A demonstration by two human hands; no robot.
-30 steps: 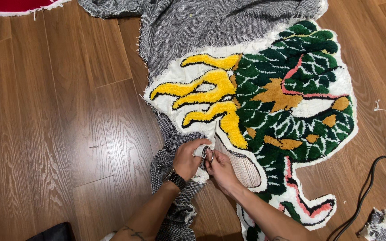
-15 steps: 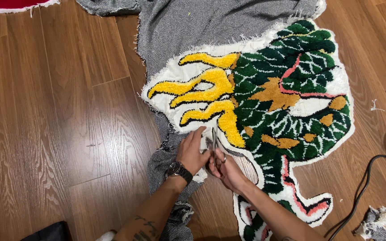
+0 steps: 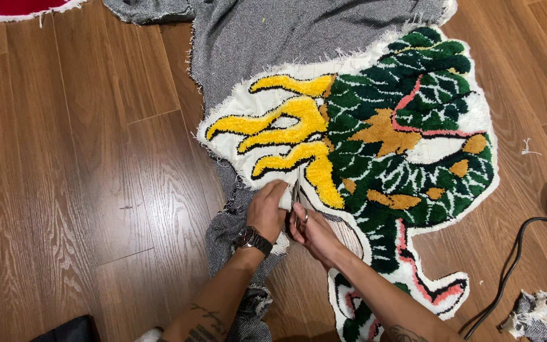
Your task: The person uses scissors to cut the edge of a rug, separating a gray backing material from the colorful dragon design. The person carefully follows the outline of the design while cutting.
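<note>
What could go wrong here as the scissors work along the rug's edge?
1. The scissors cut right beside the yellow pile of the tufted rug; a slip could nick the design.
2. The left hand pinches the white border just beside the blades, so its fingers could get clipped.
3. The loose grey backing cloth bunches under the arms and could snag or drag the rug off line.
</note>
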